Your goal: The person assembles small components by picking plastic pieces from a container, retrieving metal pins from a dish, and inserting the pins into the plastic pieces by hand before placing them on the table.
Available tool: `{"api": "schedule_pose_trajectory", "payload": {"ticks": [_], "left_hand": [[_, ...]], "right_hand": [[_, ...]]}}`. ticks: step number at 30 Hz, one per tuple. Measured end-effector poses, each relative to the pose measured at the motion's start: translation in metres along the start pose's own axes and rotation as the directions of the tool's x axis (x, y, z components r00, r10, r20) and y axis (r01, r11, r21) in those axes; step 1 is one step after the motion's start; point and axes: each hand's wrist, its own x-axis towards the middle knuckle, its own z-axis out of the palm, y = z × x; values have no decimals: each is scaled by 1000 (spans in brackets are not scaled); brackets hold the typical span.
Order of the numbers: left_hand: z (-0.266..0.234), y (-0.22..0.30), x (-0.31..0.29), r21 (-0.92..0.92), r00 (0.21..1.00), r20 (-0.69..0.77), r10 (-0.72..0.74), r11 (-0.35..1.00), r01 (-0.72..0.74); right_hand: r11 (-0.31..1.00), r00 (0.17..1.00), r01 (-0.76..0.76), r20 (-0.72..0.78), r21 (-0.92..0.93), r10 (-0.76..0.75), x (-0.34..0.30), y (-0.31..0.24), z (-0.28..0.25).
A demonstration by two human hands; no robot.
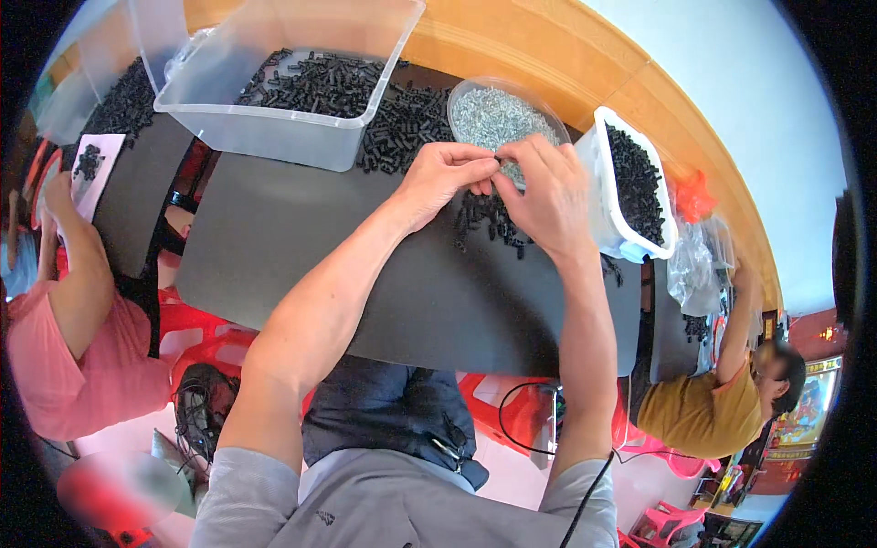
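Observation:
My left hand (448, 179) and my right hand (550, 194) meet fingertip to fingertip above the dark table. Pinched between them is a small black part (498, 162), mostly covered by the fingers. Just beyond, a round clear tub (454, 108) holds many small silvery metal pieces (501, 117). Loose short black tubular pieces (484, 217) lie below and beside my hands. A larger heap of black pieces (402, 128) spreads to the left of the tub. Close to my right hand stands a white bin (598, 205) filled with similar black pieces (633, 183).
A large clear plastic bin (265, 137) with black pieces stands at the back left. People sit at both sides, one in a pink shirt (82, 356), one in mustard (699, 411). Clear plastic bags (694, 274) hang at the right; a cable (512, 438) loops near my right arm.

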Motion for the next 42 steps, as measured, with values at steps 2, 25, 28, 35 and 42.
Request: {"api": "schedule_pose_trajectory", "payload": {"ticks": [2, 25, 28, 35, 42], "left_hand": [[-6, 2, 1, -48, 1000, -27, -7, 999, 5], [-12, -2, 8, -19, 985, -164, -46, 999, 43], [-10, -1, 8, -21, 987, -156, -39, 999, 36], [-11, -2, 8, 17, 991, -130, -41, 999, 44], [-8, -4, 7, 110, 995, -92, -37, 993, 47]], "right_hand": [[1000, 1000, 26, -17, -2, -26, 5, 0, 5], [806, 722, -574, 373, -147, 583, -15, 95, 56], [801, 730, -587, 353, -114, 585, -18, 98, 57], [694, 707, -695, 354, 187, 613, -10, 104, 45], [337, 635, -766, 564, 547, 528, 3, 90, 29]]}}
